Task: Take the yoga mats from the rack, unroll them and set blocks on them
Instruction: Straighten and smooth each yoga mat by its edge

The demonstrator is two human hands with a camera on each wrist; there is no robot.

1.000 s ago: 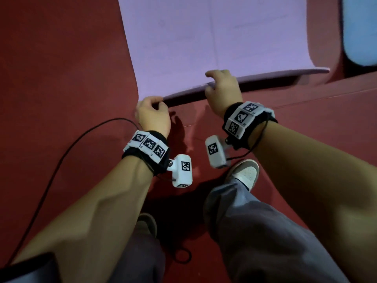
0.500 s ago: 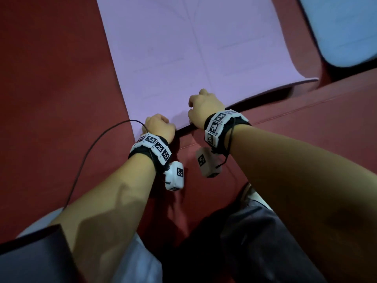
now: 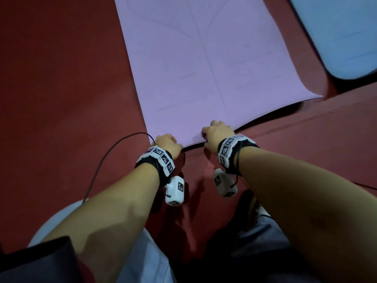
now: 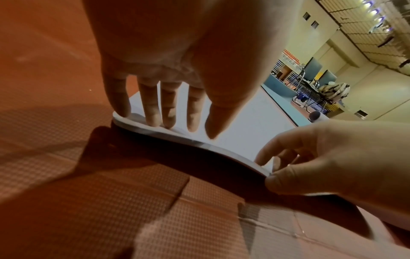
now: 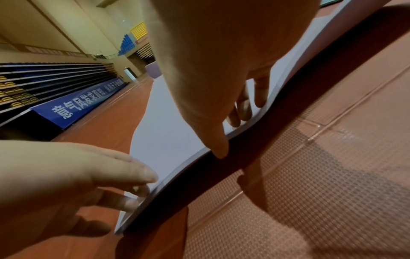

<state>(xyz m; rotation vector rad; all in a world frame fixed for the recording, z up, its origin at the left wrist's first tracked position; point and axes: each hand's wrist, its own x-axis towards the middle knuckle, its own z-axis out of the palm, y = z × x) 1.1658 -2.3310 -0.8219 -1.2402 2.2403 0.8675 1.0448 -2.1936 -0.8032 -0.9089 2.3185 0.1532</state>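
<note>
The right hand (image 5: 210, 61) reaches down onto the mat (image 5: 177, 122) — fingers on top, thumb tip against the near edge, pinching it. That edge curves up off the red floor (image 5: 321, 166), with dark shadow beneath. The left hand (image 5: 55, 175) lays straight fingers on the mat's near corner. Beyond — stands (image 5: 44, 78) and a blue banner (image 5: 82, 105) with white characters.

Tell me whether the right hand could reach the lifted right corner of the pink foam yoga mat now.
Probably yes. The right hand pinches the near edge of the pink foam yoga mat; the lifted corner lies along that same edge, nothing between, though it must let go first.
</note>
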